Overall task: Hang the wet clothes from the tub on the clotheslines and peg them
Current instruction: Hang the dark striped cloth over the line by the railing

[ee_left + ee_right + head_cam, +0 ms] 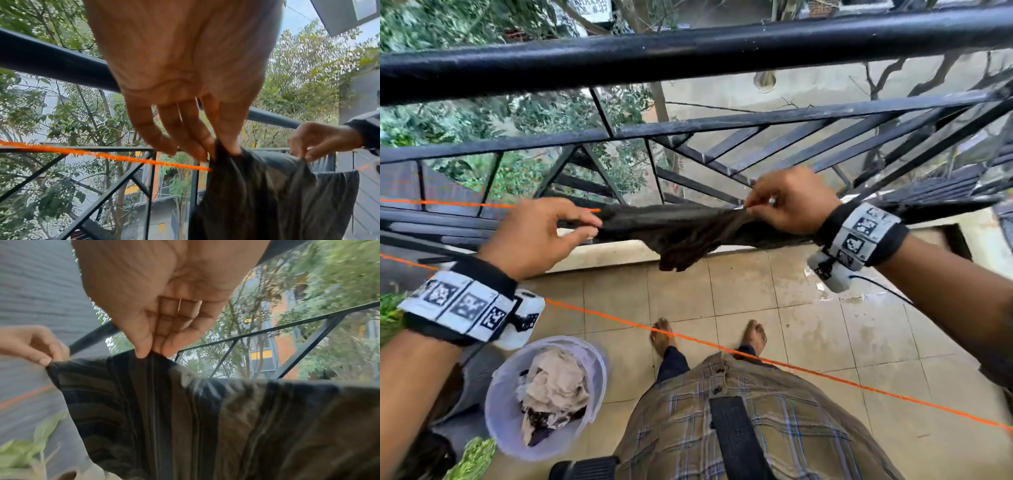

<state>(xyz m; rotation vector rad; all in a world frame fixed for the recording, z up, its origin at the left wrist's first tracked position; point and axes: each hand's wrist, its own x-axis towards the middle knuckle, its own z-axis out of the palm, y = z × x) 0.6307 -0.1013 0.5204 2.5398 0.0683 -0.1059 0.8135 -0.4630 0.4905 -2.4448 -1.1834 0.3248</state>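
Observation:
A dark brown-grey wet cloth (681, 236) hangs over the far orange clothesline (448, 204), stretched between my hands. My left hand (589, 226) pinches its left top edge, thumb against fingertips; the left wrist view shows the pinch on the cloth (257, 194) beside the clothesline (123, 158). My right hand (753, 205) pinches the right top edge; in the right wrist view thumb and fingers grip a fold of the striped cloth (148, 386). A pale translucent tub (496, 414) with beige and dark clothes stands on the floor at lower left. No pegs are visible.
A black metal railing (688, 51) runs just beyond the line, with trees and a yard below. A second orange line (825, 375) crosses at waist height in front of me. My bare feet (664, 335) stand on wet beige tiles. Green plants (472, 459) sit beside the tub.

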